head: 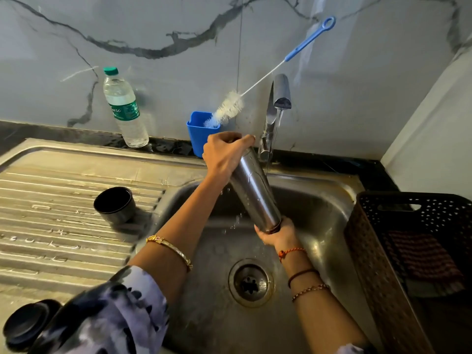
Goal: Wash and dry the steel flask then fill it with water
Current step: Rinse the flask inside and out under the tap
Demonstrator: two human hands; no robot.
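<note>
Left hand (224, 154), right hand (277, 232) grip steel flask (255, 192) ends.

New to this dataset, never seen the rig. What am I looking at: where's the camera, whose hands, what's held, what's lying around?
There is no robot here. One wide-angle camera worn on a person's head looks down at their two bare hands over a steel sink.

The left hand has its grip over the top end of the steel flask; the right hand holds the bottom end. The flask is tilted over the basin beside the tap, which runs a thin stream.

On the drainboard sit a black cup and a black lid. At the back stand a water bottle and a blue holder with a bottle brush. A dark basket is on the right.
</note>
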